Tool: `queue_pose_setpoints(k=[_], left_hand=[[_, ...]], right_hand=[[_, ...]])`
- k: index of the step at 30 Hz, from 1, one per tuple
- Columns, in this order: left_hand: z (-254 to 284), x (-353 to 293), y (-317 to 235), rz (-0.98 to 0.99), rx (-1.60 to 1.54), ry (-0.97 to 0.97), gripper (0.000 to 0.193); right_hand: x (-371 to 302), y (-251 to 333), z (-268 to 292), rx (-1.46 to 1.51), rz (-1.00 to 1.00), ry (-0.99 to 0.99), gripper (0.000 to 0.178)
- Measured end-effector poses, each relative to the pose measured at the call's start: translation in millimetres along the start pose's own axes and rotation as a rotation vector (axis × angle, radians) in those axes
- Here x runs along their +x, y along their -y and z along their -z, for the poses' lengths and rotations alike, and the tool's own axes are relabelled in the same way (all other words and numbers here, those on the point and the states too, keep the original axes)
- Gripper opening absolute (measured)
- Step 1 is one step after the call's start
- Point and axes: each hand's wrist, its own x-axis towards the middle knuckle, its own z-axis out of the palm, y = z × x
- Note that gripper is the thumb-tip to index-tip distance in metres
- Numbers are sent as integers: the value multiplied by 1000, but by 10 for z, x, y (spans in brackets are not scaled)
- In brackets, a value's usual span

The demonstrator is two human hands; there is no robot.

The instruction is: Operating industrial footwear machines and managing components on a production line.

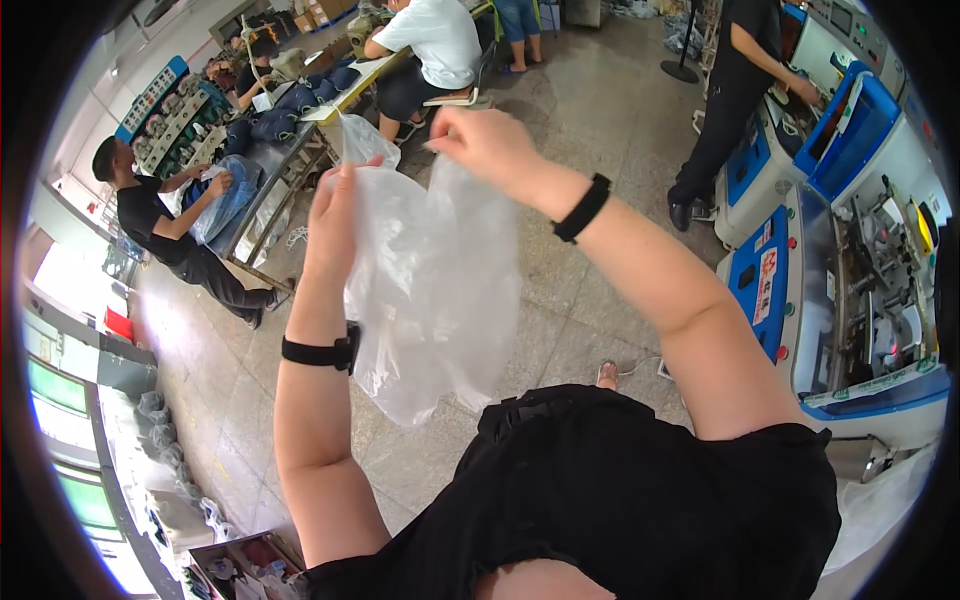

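Note:
A large, clear plastic bag [430, 285] hangs in front of me over the floor, its lower end loose and wrinkled. My left hand [333, 215] is closed on the bag's upper left edge, with the fingers partly hidden behind the thumb side. Higher and to the right, my right hand [485, 145] pinches the bag's upper right edge between curled fingers and thumb. Between the two hands the top edge dips. Nothing shows inside the film.
Blue-and-white machines [760, 280] stand close on my right, with a person [745, 90] working at one. At the left, another person [165, 215] handles blue bagged goods by a table [270, 160]. Someone in white [430, 45] sits ahead. An open box [245, 565] is at lower left.

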Motion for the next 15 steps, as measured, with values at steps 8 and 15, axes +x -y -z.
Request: queue_pose_setpoints(k=[8, 15], left_hand=[[305, -140, -43, 190, 8, 175, 49], [826, -446, -331, 150, -615, 59, 44]], right_hand=[[12, 132, -172, 1022, -242, 147, 31], [-1237, -156, -911, 708, -128, 847, 93]])
